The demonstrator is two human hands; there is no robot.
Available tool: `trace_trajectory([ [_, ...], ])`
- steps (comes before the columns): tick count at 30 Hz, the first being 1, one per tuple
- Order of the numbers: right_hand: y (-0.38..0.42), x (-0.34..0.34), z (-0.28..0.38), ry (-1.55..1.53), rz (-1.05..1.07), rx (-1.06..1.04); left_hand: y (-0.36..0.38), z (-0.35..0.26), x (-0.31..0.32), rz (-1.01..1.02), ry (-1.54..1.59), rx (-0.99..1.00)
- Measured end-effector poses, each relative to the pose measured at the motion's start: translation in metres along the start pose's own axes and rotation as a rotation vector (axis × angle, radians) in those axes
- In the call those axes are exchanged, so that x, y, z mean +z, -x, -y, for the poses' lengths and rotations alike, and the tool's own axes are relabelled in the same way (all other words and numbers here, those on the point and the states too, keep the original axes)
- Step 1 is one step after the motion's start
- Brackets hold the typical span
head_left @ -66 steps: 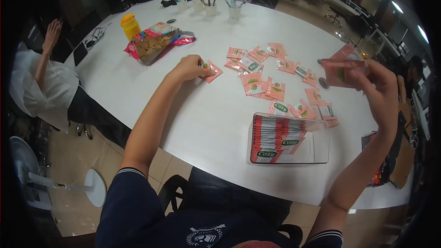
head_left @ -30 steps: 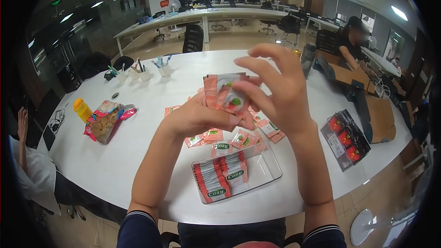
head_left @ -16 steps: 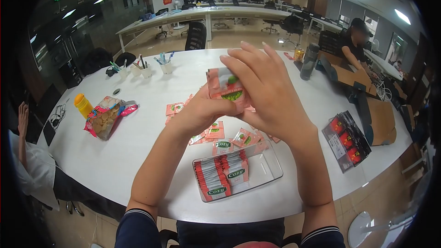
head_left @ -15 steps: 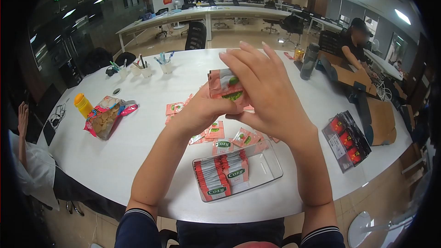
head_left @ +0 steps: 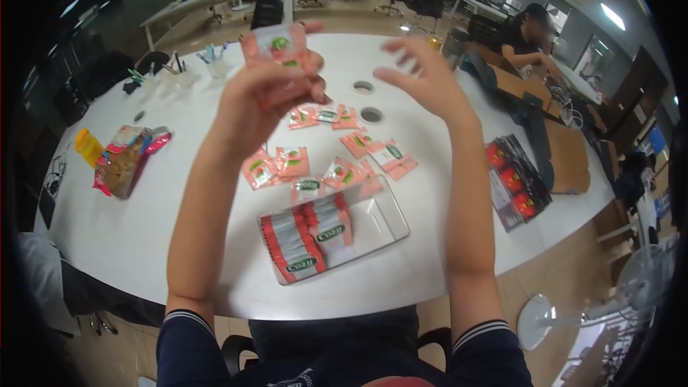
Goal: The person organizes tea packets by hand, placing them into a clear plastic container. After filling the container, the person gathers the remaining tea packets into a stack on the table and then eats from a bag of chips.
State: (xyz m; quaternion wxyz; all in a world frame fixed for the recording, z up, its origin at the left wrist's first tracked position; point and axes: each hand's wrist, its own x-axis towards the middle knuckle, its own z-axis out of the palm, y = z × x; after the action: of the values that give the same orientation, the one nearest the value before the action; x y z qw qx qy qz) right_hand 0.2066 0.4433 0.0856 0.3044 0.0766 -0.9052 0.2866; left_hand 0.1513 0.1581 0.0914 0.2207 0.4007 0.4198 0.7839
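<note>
Raised over the table, my left hand (head_left: 251,104) grips a pink-and-white sachet (head_left: 276,44) with a green picture on its front. My right hand (head_left: 428,80) is apart from it on the right, empty, fingers spread and slightly blurred. Below both hands, loose pink sachets (head_left: 292,161) lie scattered on the white table (head_left: 193,229), some marked "Cozy". Closer to me stands a clear plastic box (head_left: 405,231). Upright rows of packed sachets (head_left: 292,244) fill its left and middle parts, while bare plastic shows at its right end.
A snack bag (head_left: 123,165) and a yellow bottle (head_left: 87,145) stand at the left. Pen cups (head_left: 215,66) are at the back left. Dark packages with red pictures (head_left: 514,183) lie right, beside open cardboard boxes (head_left: 566,154). A person (head_left: 527,39) sits beyond them.
My hands have separated: the left has moved left with the sachet, and the right has let go and opened. The camera view has tilted down and shifted right.
</note>
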Motion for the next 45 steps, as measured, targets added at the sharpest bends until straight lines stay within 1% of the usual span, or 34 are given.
trace_trajectory([
  [1, 0.001, 0.009, -0.032, 0.078, 0.147, 0.160, 0.003, 0.001, 0.001, -0.012, 0.010, 0.000],
  [3, 0.013, 0.037, -0.082, 0.240, 0.456, 0.236, 0.000, -0.004, 0.001, -0.025, 0.003, 0.017],
  [5, 0.027, 0.041, -0.066, 0.509, 0.723, 0.402, -0.001, -0.006, -0.001, -0.019, -0.010, 0.041],
  [8, 0.030, 0.051, -0.070, 0.483, 0.867, 0.623, -0.001, -0.004, -0.001, -0.020, 0.006, 0.053],
  [10, 0.031, 0.060, -0.094, 0.375, 0.873, 0.597, 0.000, -0.004, -0.001, -0.028, -0.003, 0.065],
  [14, 0.022, 0.051, -0.110, 0.193, 0.897, 0.530, -0.002, -0.004, 0.000, -0.041, -0.100, 0.075],
  [17, 0.011, 0.024, -0.099, 0.187, 0.867, 0.274, -0.003, -0.001, -0.004, -0.069, -0.122, 0.054],
  [18, 0.009, 0.011, -0.088, 0.091, 0.796, 0.198, -0.003, 0.000, -0.005, -0.083, -0.120, 0.044],
  [20, 0.006, -0.016, -0.057, -0.098, 0.655, 0.038, -0.003, 0.005, -0.008, -0.046, -0.058, 0.002],
  [21, 0.004, -0.020, -0.039, -0.180, 0.528, -0.082, -0.004, 0.006, -0.011, -0.030, -0.032, -0.013],
  [23, 0.004, -0.025, -0.010, -0.355, 0.263, -0.303, -0.007, 0.011, -0.014, 0.012, -0.035, -0.046],
  [24, 0.002, -0.023, 0.003, -0.459, 0.201, -0.394, -0.007, 0.013, -0.011, 0.022, -0.031, -0.066],
  [26, 0.000, -0.012, 0.030, -0.664, 0.064, -0.566, -0.005, 0.016, -0.001, -0.021, -0.014, -0.061],
  [27, 0.001, -0.009, 0.043, -0.578, 0.070, -0.583, -0.003, 0.018, 0.003, -0.043, -0.006, -0.059],
  [29, 0.007, 0.001, 0.066, -0.407, 0.078, -0.615, 0.006, 0.023, 0.010, 0.068, 0.049, -0.044],
  [30, 0.009, 0.010, 0.070, -0.449, 0.105, -0.570, 0.008, 0.025, 0.011, 0.123, 0.077, -0.035],
  [32, 0.011, 0.024, 0.072, -0.530, 0.163, -0.481, 0.011, 0.023, -0.005, 0.218, 0.027, -0.128],
  [34, 0.012, 0.021, 0.075, -0.565, 0.195, -0.423, 0.009, 0.016, -0.011, 0.337, -0.066, -0.233],
  [37, 0.013, 0.016, 0.075, -0.611, 0.255, -0.364, 0.011, 0.022, -0.012, 0.340, 0.038, -0.237],
  [38, 0.011, 0.015, 0.073, -0.670, 0.295, -0.353, 0.012, 0.025, -0.015, 0.347, 0.071, -0.239],
  [39, 0.010, 0.014, 0.072, -0.730, 0.334, -0.341, 0.014, 0.027, -0.014, 0.307, 0.214, -0.271],
  [41, 0.009, 0.013, 0.070, -0.755, 0.378, -0.348, 0.020, 0.030, -0.013, 0.219, 0.498, -0.331],
  [43, 0.008, 0.013, 0.069, -0.776, 0.403, -0.350, 0.017, 0.036, -0.024, 0.292, 0.580, -0.379],
  [45, 0.009, 0.015, 0.066, -0.787, 0.410, -0.347, 0.013, 0.036, -0.024, 0.322, 0.462, -0.406],
])
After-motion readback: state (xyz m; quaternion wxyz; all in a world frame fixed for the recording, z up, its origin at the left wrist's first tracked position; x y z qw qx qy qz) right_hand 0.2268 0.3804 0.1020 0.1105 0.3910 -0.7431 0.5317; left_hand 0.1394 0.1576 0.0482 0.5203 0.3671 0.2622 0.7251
